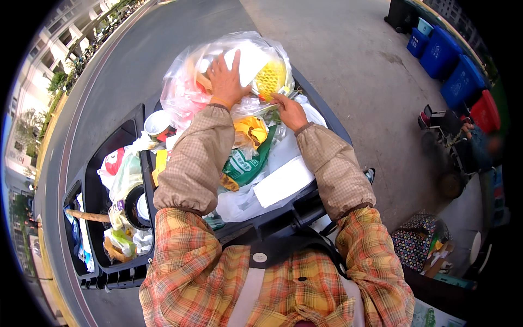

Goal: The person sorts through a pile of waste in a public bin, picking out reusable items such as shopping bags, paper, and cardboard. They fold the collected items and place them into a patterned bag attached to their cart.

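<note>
A large clear plastic bag (180,92) of rubbish lies at the far end of an overfull black bin (340,128). My left hand (224,82) presses on the bag with its fingers spread, beside a white sheet-like piece (251,62). My right hand (292,113) has its fingers closed on the near edge of the bag, just below a yellow foam fruit net (271,79). Nearer to me are a yellow wrapper (251,131), a green plastic bag (248,163) and a white box (284,181). The right fingertips partly hide what they pinch.
On the left stand more black bins (131,128) with bagged rubbish, a paper cup (157,123) and a wooden stick (87,216). Blue bins (462,82) and a red bin (485,111) line the right side. A wheeled cart (444,122) and a patterned bag (419,237) stand nearer.
</note>
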The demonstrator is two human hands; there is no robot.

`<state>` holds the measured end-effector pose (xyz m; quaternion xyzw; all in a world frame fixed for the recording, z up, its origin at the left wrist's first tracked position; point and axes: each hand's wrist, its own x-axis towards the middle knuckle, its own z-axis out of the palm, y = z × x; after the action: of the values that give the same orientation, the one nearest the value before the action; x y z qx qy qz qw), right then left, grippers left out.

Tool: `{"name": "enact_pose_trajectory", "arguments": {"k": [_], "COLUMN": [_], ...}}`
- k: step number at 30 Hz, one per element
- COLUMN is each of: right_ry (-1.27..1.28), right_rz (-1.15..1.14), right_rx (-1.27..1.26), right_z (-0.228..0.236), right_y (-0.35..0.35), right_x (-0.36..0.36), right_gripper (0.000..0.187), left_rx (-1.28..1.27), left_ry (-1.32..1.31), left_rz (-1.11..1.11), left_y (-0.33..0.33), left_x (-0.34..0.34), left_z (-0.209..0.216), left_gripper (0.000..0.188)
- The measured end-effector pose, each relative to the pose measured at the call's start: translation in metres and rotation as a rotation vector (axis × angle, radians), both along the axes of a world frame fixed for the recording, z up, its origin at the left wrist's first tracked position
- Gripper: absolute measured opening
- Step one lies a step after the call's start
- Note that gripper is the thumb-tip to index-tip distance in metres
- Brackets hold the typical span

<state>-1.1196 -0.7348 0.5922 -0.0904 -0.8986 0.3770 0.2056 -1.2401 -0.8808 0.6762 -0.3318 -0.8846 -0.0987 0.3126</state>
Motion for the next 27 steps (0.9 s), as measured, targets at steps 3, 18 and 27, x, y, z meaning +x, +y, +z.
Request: {"name": "enact_pose_trajectory", "arguments": {"k": [3,18,27], "right_ry": [0.106,0.316,-0.286], "right_rz": [0.038,0.165,0.465], "right_rx": [-0.055,-0.395,-0.724], "right_z": [-0.009,0.038,0.076], "right_y": [0.001,-0.006,-0.046], "right_x": [-0.002,0.017,0.045], "right_gripper": [0.033,0.028,0.051], "left_rx": [-0.038,0.156,0.611], "left_ry": [-0.017,-0.789,-0.929], "left_rz": [-0.039,-0.301,-0.519], "left_y": [-0.004,-0.115,-0.181], "left_x": [-0.006,0.094,0.162], "left_z": [0.026,0.161,0.083], "left_gripper": [0.088,0.072,0.109]}}
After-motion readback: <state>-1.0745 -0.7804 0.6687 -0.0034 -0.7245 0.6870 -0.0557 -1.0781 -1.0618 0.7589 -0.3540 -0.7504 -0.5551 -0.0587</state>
